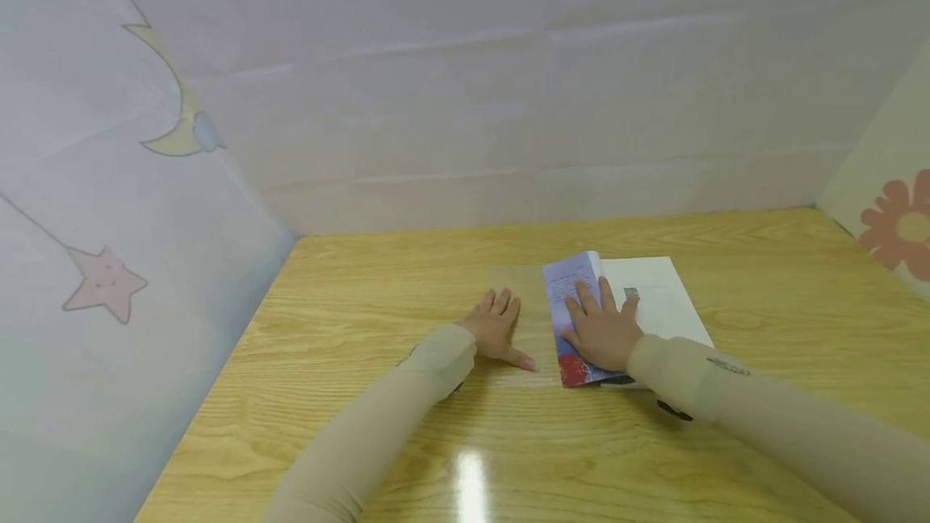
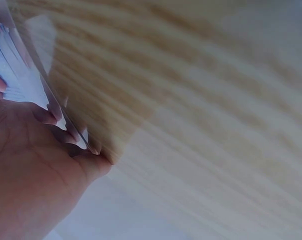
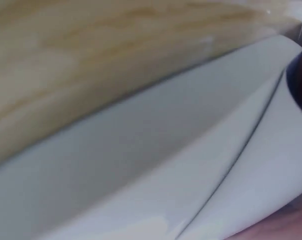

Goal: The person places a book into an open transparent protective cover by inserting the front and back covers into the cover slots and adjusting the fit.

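A thin book with a purple-blue cover [image 1: 572,285] lies on the table, the cover folded over and a white sheet [image 1: 657,289] extending to its right. My right hand [image 1: 603,335] rests on the purple cover with fingers spread. Up close in the right wrist view, a white panel [image 3: 116,135] lies under a curved white flap [image 3: 261,165]. Left of the book is a clear plastic sheet [image 1: 525,281]. My left hand [image 1: 496,331] lies across that sheet, fingers extended and thumb toward the book. Its fingertips touch the clear film's edge in the left wrist view.
The wooden table [image 1: 349,329] runs back to a pale wall covering [image 1: 436,127]. A printed side wall [image 1: 87,394] stands on the left, and another with a flower [image 1: 908,224] on the right. Light glares near the front.
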